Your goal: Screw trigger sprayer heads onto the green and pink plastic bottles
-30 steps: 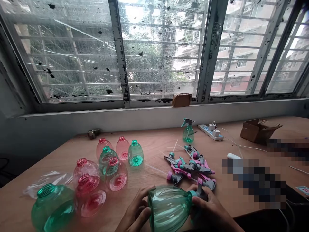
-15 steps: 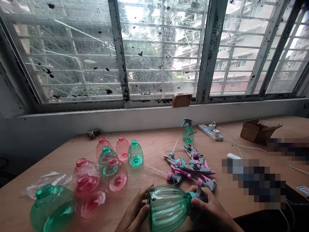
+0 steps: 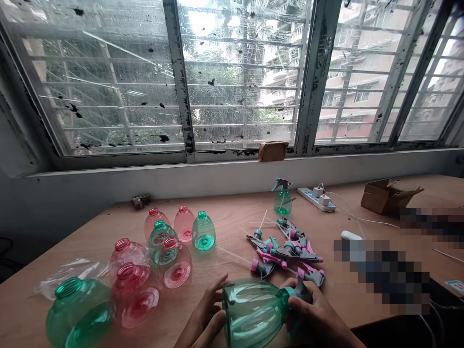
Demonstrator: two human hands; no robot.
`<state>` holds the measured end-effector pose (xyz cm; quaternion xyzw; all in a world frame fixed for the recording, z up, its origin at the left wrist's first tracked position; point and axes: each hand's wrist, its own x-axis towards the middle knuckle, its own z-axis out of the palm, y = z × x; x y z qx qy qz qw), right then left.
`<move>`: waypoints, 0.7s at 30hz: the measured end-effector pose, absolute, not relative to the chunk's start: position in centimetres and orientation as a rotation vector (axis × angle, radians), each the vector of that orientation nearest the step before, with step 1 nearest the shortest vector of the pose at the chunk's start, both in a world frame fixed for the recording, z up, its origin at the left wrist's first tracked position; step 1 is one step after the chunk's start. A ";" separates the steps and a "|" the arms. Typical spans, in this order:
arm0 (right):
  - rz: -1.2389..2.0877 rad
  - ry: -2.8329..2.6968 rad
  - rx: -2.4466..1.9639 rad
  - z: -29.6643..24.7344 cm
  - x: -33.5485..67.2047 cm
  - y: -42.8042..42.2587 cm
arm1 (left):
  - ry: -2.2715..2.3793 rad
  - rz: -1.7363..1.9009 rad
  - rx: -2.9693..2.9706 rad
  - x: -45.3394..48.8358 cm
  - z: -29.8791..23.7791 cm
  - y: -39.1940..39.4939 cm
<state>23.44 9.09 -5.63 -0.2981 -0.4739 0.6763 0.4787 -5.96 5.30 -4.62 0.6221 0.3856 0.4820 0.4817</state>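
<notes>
A clear green spray bottle [image 3: 253, 311] lies on its side between my hands, its base to the left and its neck to the right. My left hand [image 3: 208, 314] is closed around the base end, thumb in front and fingers behind. At the neck, my right hand [image 3: 315, 309] grips the teal collar and grey spray head [image 3: 300, 291]; part of the trigger is hidden by the fingers. Just beyond lies a heap of loose pink, teal and grey spray heads [image 3: 290, 251] with thin tubes.
Several open-necked bottles, pink [image 3: 177, 266] and green [image 3: 78, 314], stand at left near a plastic bag [image 3: 72, 275]. A complete green spray bottle [image 3: 282, 200] stands at the back, beside a power strip [image 3: 316, 199]. An open cardboard box [image 3: 380, 197] sits at right.
My left fingers have shifted slightly on the bottle's base, and the bottle has moved very slightly right. My right hand still grips the neck end.
</notes>
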 end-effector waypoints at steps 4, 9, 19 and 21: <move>1.628 -1.129 -0.742 -5.7 23.3 9.1 | 0.870 0.994 1.636 -5.8 -2.5 5.4; 1.627 -1.121 -0.721 -5.9 23.2 9.3 | 0.899 0.920 1.729 -5.6 -2.0 5.6; 1.645 -1.153 -0.702 -6.0 23.4 9.4 | 0.900 1.098 1.555 -5.6 -3.7 4.9; 1.651 -1.150 -0.717 -5.8 23.4 9.2 | 0.923 1.001 1.556 -5.3 -2.6 4.6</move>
